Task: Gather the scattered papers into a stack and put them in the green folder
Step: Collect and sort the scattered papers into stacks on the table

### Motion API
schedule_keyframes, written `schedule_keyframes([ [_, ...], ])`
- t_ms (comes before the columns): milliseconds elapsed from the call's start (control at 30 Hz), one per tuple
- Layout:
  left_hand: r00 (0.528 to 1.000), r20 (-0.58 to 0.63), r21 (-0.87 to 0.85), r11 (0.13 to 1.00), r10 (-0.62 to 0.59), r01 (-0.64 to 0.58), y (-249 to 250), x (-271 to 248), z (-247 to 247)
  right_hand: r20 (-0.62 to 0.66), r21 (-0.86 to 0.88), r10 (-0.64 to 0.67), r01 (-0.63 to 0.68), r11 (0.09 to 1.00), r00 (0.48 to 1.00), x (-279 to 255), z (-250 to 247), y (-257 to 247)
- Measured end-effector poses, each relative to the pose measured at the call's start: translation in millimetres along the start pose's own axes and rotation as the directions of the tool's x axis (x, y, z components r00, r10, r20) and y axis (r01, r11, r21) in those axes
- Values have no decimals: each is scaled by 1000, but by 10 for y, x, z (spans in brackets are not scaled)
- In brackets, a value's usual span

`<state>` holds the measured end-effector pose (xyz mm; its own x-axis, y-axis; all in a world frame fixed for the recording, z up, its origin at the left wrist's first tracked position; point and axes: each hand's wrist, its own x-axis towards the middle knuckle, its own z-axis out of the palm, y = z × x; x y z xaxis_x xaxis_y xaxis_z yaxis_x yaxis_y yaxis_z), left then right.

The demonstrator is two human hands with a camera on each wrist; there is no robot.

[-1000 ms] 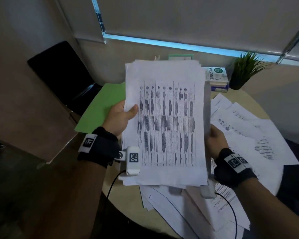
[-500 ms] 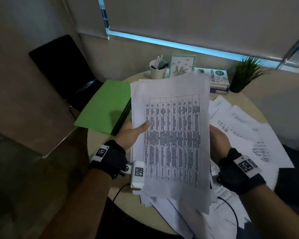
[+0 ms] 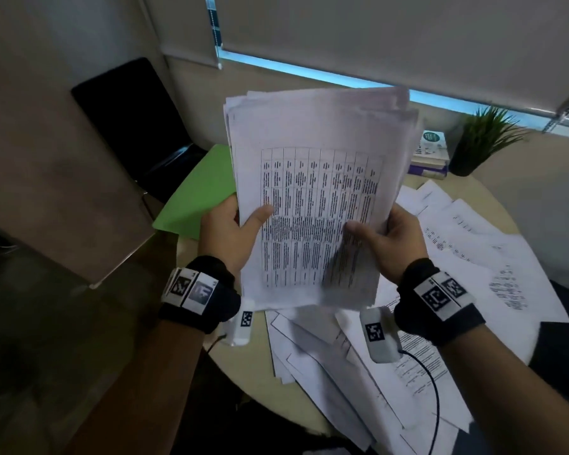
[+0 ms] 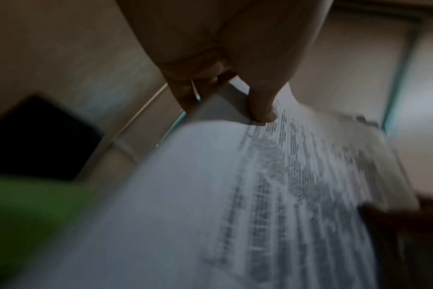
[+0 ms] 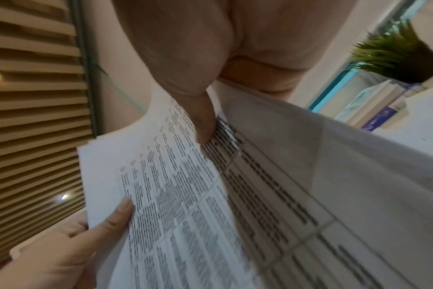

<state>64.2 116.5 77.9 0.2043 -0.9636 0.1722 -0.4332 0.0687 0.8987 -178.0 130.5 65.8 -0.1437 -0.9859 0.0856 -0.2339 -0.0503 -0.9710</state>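
Your left hand and right hand clamp the paper stack above the round table. Loose papers lie at three o'clock, the green folder at ten, under a blinded window.

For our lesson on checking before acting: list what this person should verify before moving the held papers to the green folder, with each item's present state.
1. Left hand grips stack: ok.
2. Right hand grips stack: ok.
3. Stack edges squared: not ok, the top edges fan out.
4. All papers gathered: not ok, loose sheets lie on the table.
5. Green folder open: cannot tell.
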Motion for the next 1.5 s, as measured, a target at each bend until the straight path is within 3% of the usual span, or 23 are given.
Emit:
schedule_keyframes([
  [67, 995, -32, 155, 984, 91, -85, 17, -30, -76, -42, 31, -40, 42, 999, 998, -16, 56, -78],
  [167, 952, -201, 352, 924, 230, -149, 39, -128, -186, -85, 157, -138, 150, 976, 987, -59, 189, -201],
  [300, 950, -293, 217, 975, 109, -45, -105, -192, -347, 67, 69, -107, 103, 992, 992, -41, 426, -168],
  [500, 982, -171, 135, 985, -82, 106, -472, -255, -570, -42, 66, -192, 194, 979, 981, -24, 763, -108],
  [600, 946, -324, 120, 992, -6, 47, -391, -242, -683, 57, 78, -218, 214, 974, 974, -44, 886, -172],
  [700, 892, -451, -83, 997, -40, 2, -351, -163, -793, 273, -90, -18, 44, 995, 962, 27, 964, -116],
  [767, 914, -379, -135, 986, -143, 99, -456, -128, -841, 308, -169, 120, -70, 983, 944, 76, 1027, 23],
  [833, 934, -176, -134, 948, -311, 290, -693, -113, -869, 289, -175, 211, -165, 971, 934, 77, 1123, 157],
  [867, 908, -61, -101, 907, -415, 408, -835, -130, -874, 287, -154, 249, -211, 965, 925, 61, 1173, 220],
  [933, 801, 123, 10, 808, -586, 589, -1051, -226, -880, 284, -159, 310, -274, 949, 908, 10, 1271, 329],
  [967, 755, 190, 50, 774, -627, 631, -1124, -295, -880, 279, -204, 336, -287, 936, 899, -7, 1312, 387],
  [1033, 719, 265, 113, 761, -642, 639, -1263, -432, -893, 281, -335, 384, -286, 898, 880, -16, 1376, 508],
  [1200, 642, 257, 190, 689, -722, 699, -1590, -693, -981, 326, -443, 519, -357, 822, 790, -97, 1587, 725],
  [1367, 523, 274, 155, 574, -807, 804, -1744, -854, -896, 243, -626, 542, -297, 721, 804, -269, 1731, 847],
  [1433, 513, 270, 159, 563, -815, 811, -1780, -880, -859, 226, -664, 551, -287, 690, 803, -315, 1714, 900],
  [1500, 532, 223, 190, 572, -817, 798, -1826, -865, -838, 223, -683, 555, -278, 676, 801, -314, 1662, 918],
])
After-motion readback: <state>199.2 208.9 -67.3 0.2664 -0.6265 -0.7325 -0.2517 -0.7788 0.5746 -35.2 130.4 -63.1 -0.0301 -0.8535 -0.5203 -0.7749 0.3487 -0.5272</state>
